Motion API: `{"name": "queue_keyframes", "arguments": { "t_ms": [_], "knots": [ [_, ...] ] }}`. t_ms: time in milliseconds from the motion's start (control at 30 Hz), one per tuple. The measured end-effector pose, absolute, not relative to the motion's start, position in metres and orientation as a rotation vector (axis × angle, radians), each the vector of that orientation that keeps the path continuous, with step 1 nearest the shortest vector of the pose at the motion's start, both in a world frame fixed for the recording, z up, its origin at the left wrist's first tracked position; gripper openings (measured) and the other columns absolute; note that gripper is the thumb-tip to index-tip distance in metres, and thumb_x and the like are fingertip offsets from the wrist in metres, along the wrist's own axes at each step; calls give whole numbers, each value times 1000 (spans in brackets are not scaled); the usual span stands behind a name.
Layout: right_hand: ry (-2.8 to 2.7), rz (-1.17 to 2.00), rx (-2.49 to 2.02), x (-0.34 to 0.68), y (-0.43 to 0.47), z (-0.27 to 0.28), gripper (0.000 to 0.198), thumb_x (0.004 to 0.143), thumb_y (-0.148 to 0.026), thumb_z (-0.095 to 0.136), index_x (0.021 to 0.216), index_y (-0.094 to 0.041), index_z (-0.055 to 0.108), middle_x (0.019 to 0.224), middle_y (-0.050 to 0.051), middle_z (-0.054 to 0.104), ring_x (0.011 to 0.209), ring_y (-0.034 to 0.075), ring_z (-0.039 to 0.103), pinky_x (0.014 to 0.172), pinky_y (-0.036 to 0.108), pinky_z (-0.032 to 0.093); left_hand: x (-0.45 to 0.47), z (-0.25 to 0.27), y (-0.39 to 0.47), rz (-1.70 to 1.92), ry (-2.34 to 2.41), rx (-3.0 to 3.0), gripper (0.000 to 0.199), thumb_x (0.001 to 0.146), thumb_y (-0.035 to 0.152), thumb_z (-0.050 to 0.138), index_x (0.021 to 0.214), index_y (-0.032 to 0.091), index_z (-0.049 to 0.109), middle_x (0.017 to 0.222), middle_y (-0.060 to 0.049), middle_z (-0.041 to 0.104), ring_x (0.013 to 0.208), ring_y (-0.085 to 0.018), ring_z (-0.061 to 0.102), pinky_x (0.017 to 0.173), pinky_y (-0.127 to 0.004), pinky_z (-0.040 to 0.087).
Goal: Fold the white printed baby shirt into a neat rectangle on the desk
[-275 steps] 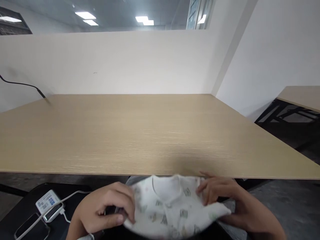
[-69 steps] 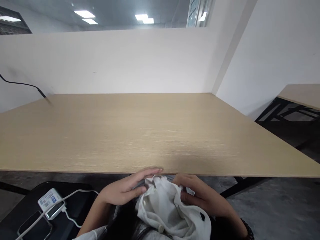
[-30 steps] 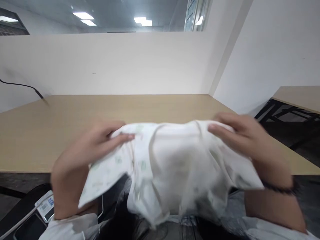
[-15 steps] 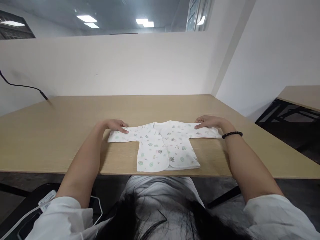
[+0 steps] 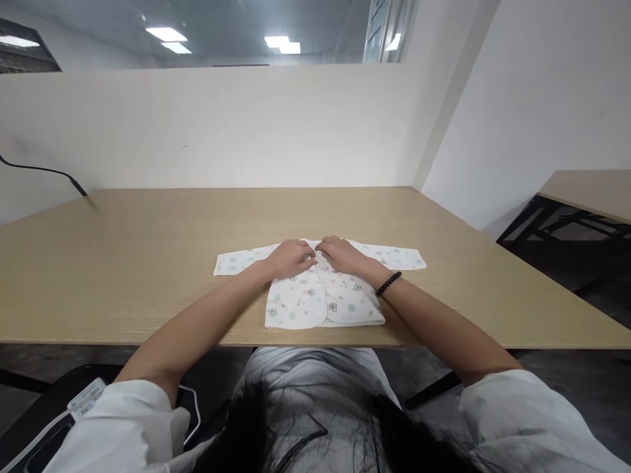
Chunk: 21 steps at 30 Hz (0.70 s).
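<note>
A small white baby shirt (image 5: 298, 303) with a green and brown animal print lies spread on the table, front side up and sleeves stretched out to both sides. At the neckline, my left hand (image 5: 292, 257) rests on the left front panel with its fingers bent in, pinching the cloth near the collar. Opposite it, my right hand (image 5: 341, 254) has curled fingers on the right front panel's upper edge. The two hands are close together with a narrow gap between them. They hide most of the collar and chest.
The wooden table (image 5: 148, 263) reaches back to a white partition wall (image 5: 246, 131) with glass above. A black cable (image 5: 44, 169) hangs at the far left. Another table (image 5: 591, 187) stands at the right. A white cord (image 5: 42, 433) runs by the chair at lower left.
Both hands have left the sleeves and come inward to the neckline. The shirt has shifted slightly away from the table's front edge.
</note>
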State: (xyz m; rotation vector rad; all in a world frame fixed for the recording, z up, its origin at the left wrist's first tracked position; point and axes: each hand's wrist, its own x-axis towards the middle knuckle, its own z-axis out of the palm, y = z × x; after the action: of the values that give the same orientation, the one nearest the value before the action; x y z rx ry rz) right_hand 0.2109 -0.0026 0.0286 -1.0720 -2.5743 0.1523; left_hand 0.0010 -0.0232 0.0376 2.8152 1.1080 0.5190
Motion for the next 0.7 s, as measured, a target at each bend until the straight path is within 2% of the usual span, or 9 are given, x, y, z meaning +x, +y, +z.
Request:
{"name": "queue_keyframes", "arguments": {
  "t_ms": [167, 300, 367, 467, 567, 700],
  "knots": [
    [-2452, 264, -1029, 220, 2, 23, 17, 88, -11, 54, 90, -17, 69, 98, 13, 68, 100, 28, 58, 89, 41, 42, -5, 37, -25, 567, 1136, 2741, 28, 89, 30, 52, 101, 17, 74, 98, -11, 73, 91, -24, 66, 84, -34, 49],
    [-2304, 448, -991, 224, 7, 22, 19, 85, -13, 51, 91, -19, 68, 96, 9, 69, 91, 23, 59, 83, 36, 45, -5, 40, -25, 519, 1224, 2664, 36, 93, 35, 45, 80, 16, 73, 73, -9, 69, 72, -22, 62, 70, -32, 46],
    [-2225, 549, -1006, 226, 9, 22, 21, 85, -17, 48, 91, -18, 68, 94, 7, 70, 84, 20, 60, 77, 34, 47, -4, 41, -25, 497, 1227, 2659, 40, 94, 36, 43, 76, 16, 72, 68, -8, 67, 65, -20, 59, 66, -32, 45],
    [-2140, 697, -1024, 232, 11, 22, 21, 83, -21, 48, 93, -17, 67, 89, 6, 69, 76, 18, 59, 71, 31, 47, -7, 42, -27, 467, 1196, 2658, 28, 88, 34, 53, 90, 17, 76, 78, -8, 70, 71, -21, 62, 69, -31, 46],
    [-2087, 820, -1017, 237, 12, 23, 19, 82, -24, 51, 93, -17, 65, 86, 5, 68, 75, 16, 60, 70, 29, 47, -13, 44, -27, 432, 1121, 2671, 32, 82, 31, 60, 106, 16, 75, 94, -10, 70, 83, -22, 64, 76, -30, 48],
    [-2063, 936, -984, 241, 13, 22, 18, 83, -27, 54, 94, -18, 65, 88, 4, 69, 79, 16, 62, 74, 29, 48, -17, 45, -24, 434, 1030, 2699, 26, 85, 25, 56, 100, 17, 76, 97, -11, 68, 89, -22, 64, 83, -31, 49]
  ]
}}
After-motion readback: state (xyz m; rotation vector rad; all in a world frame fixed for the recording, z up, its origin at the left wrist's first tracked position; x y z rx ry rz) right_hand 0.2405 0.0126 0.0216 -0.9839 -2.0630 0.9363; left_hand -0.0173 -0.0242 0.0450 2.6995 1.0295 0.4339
